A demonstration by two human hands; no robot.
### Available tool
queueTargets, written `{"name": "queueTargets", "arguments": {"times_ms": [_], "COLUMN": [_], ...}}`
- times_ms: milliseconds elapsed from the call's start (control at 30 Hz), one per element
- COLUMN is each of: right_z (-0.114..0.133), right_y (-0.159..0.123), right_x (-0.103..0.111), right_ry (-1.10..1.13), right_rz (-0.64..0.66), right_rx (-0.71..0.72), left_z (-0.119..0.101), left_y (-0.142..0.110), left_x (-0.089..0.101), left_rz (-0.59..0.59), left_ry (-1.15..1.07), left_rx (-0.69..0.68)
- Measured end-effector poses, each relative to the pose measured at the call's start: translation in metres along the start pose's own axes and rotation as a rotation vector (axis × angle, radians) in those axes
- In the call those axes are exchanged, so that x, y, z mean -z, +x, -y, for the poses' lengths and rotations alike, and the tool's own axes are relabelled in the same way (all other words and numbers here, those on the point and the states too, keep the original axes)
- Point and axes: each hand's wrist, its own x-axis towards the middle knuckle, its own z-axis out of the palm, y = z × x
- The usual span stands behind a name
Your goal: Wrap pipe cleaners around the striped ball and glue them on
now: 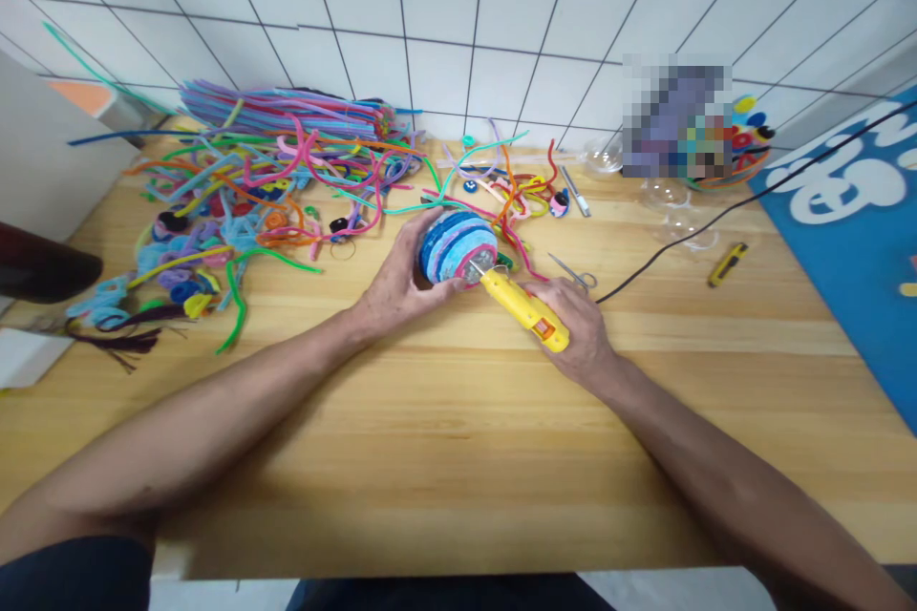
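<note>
My left hand [403,277] is closed around the left side of a striped ball [453,242], wound in blue, light blue and pink fuzzy bands. A grey, uncovered patch shows on the ball's lower right. My right hand [580,329] grips a yellow hot glue gun [522,307] with an orange switch. Its nozzle points at the grey patch, at or very close to the surface; I cannot tell whether they touch. From the gun a black cord [688,234] runs up to the right.
Loose pipe cleaners [287,191] heap at the left, before a bundle of them [287,110]. Scissors [573,272] lie just beyond my right hand. A yellow utility knife [728,264], clear plastic domes [688,227] and a blue mat [852,239] are at the right. A tiled wall [444,0] stands behind.
</note>
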Motion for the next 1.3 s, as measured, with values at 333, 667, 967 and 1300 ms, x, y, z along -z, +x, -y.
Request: {"name": "queueTargets", "arguments": {"times_ms": [333,667,967,1300], "right_z": [0.0008,-0.0026,0.0012,0.0022], "right_y": [0.0,-0.0016,-0.0016,-0.0025], "right_x": [0.0001,0.0014,0.0049,0.0044], "right_ry": [0.037,-0.021,0.019,0.004], "right_rz": [0.005,-0.026,-0.035,-0.048], "right_rx": [-0.012,-0.071,-0.097,-0.097], "left_z": [-0.0027,-0.0015,-0.0023,-0.0063], "left_y": [0.0017,-0.0003,0.0009,0.0012], "left_x": [-0.0002,0.0016,0.0004,0.0031], "left_rz": [-0.003,0.004,-0.009,0.006], "left_ry": [0.009,0.025,0.014,0.045], "left_rx": [0.008,0.025,0.029,0.01]}}
